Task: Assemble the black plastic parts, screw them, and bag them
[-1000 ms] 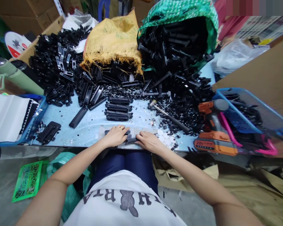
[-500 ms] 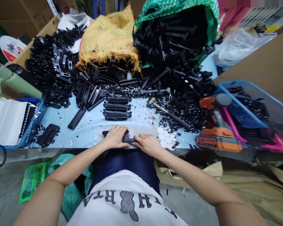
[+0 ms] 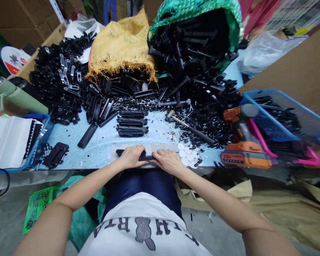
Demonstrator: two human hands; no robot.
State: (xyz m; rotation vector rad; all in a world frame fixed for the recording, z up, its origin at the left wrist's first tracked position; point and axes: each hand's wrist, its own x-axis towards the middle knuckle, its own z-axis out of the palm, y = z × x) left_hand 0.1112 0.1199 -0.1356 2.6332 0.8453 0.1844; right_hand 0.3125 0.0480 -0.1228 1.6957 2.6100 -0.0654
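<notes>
Both hands are at the table's front edge, on one long black plastic part (image 3: 148, 158). My left hand (image 3: 132, 156) is wrapped over its left portion, and the part's end sticks out beyond the knuckles. With curled fingers, my right hand (image 3: 167, 160) grips the right end. Beneath them lies a flat greyish plate (image 3: 164, 146). Just beyond my hands sits a stack of similar black plastic parts (image 3: 132, 123). White round discs (image 3: 188, 154) lie right of my right hand. A hammer (image 3: 190, 128) rests farther back, its head toward the middle.
At right stand an orange cordless drill (image 3: 244, 156) and a blue basket (image 3: 272, 93) of black parts. Black parts spill from a green sack (image 3: 194, 9) and a yellow sack (image 3: 120, 46). At left are a blue tray (image 3: 46, 129) and a green bottle (image 3: 24, 96).
The black part between my hands has turned slightly, showing a smoother side. My hands stay in nearly the same place, and the whole view has shifted a little.
</notes>
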